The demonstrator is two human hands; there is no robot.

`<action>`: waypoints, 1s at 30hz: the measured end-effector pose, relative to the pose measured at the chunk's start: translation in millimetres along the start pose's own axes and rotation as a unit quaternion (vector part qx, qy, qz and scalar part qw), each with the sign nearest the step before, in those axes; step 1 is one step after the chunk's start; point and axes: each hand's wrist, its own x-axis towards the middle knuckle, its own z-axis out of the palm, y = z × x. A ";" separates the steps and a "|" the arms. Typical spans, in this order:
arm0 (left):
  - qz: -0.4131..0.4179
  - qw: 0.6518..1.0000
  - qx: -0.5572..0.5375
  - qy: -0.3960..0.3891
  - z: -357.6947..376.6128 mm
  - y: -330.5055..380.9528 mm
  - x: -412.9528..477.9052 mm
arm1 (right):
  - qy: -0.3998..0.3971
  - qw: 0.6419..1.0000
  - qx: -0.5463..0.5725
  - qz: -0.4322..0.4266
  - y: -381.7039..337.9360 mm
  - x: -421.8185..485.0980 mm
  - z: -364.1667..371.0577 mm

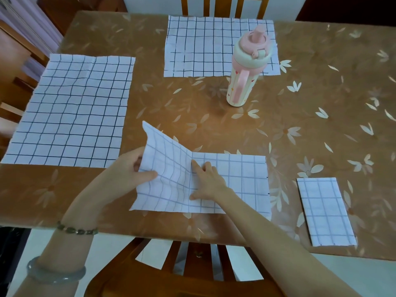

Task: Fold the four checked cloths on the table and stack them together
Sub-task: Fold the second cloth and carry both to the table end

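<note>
Four white checked cloths lie on the brown flowered table [300, 129]. One half-folded cloth [240, 176] is in front of me near the front edge. My left hand [130, 170] pinches its left edge and lifts that half up off the table. My right hand [206, 181] presses flat on the cloth's middle, index finger stretched along the crease. A flat cloth [72, 112] is spread out at the left. Another flat cloth [203, 46] lies at the far middle. A small folded cloth [325, 211] sits at the front right.
A pink and cream water bottle [244, 76] stands upright on the table, in front of the far cloth's right part. A wooden chair back [192, 273] is below the table's front edge. Another chair [222, 6] stands at the far side.
</note>
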 end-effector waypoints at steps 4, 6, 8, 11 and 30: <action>0.023 0.998 0.047 -0.027 21.1 22.9 -2.3 | 0.007 0.998 0.053 -0.018 7.4 -1.2 0.7; 0.027 0.996 0.082 -0.027 37.6 34.3 -1.5 | 0.035 0.978 0.205 -0.001 16.8 -6.7 -1.8; 0.046 0.994 0.097 -0.023 60.8 43.5 2.8 | 0.110 0.921 0.371 0.045 29.9 -19.9 -10.7; 0.066 0.988 0.135 -0.021 107.9 58.1 14.9 | 0.190 0.831 0.517 0.083 57.6 -49.4 -28.8; 0.166 0.950 0.259 0.049 190.2 -16.3 83.2 | 0.212 0.824 0.480 0.216 101.4 -95.4 -56.8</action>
